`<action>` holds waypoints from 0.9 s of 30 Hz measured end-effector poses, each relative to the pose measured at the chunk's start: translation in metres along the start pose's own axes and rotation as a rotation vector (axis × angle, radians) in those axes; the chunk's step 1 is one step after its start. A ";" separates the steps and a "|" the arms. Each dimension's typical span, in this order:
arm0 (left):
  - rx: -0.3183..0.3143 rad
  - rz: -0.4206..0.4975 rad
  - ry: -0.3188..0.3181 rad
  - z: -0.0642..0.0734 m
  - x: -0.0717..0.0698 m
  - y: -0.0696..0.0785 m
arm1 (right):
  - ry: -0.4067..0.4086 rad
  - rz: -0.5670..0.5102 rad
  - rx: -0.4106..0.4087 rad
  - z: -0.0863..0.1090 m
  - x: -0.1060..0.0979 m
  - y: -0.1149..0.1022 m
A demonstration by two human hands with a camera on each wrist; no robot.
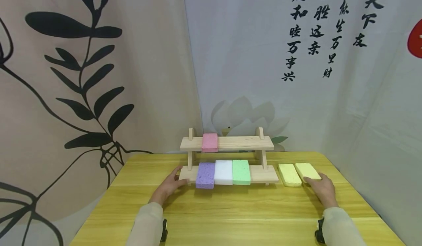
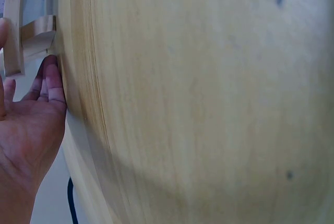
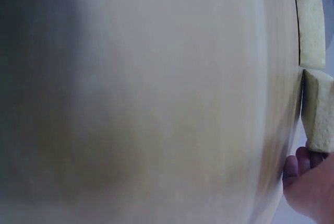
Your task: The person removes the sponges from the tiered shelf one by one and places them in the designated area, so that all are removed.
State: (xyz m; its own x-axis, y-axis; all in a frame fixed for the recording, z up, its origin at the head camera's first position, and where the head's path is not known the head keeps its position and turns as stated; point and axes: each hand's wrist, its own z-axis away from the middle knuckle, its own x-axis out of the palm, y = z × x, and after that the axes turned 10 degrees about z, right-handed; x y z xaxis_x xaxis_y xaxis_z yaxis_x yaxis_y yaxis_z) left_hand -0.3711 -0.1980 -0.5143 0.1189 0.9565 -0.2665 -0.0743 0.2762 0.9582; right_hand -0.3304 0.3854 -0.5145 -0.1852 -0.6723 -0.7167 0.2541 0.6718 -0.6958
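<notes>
Reaching in from the near edge, pale sleeves [image 1: 146,224] over the wooden table [image 1: 237,216]. With the right hand [image 1: 324,189], pinches the right-hand yellow sponge [image 1: 306,170] by its near part, right of the stand, near end seemingly raised in the right wrist view. Might slip free through too shallow a hold. Just left of it, flat on the table, a second yellow sponge [image 1: 290,175], easily nudged by a sideways swing. With the left hand [image 1: 169,187], grips the left end of the wooden stand [image 1: 244,142], thumb at the front of the lower shelf; cannot tell how firmly. On that shelf, side by side, purple sponge [image 1: 205,174], white sponge [image 1: 224,172] and green sponge [image 1: 241,172], all jutting past the front edge; could slide off after a shove to the stand. Higher and farther back, on the upper shelf, pink sponge [image 1: 209,142], likely to topple from a jolt. Behind everything, printed cloth [image 1: 244,37].
</notes>
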 end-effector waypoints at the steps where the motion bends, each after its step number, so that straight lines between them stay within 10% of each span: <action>1: 0.000 0.003 0.002 0.000 0.000 0.000 | -0.006 0.004 -0.004 0.000 0.000 0.000; 27: -0.004 0.015 -0.003 -0.002 -0.001 -0.002 | 0.065 -0.038 -0.011 0.000 -0.009 -0.031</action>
State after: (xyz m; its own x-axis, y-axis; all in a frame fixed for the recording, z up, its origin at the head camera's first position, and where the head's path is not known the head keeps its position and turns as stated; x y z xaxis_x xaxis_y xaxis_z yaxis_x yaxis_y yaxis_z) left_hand -0.3728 -0.1994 -0.5165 0.1203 0.9604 -0.2515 -0.0804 0.2619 0.9617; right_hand -0.3366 0.3708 -0.4863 -0.2561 -0.6756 -0.6914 0.2351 0.6502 -0.7224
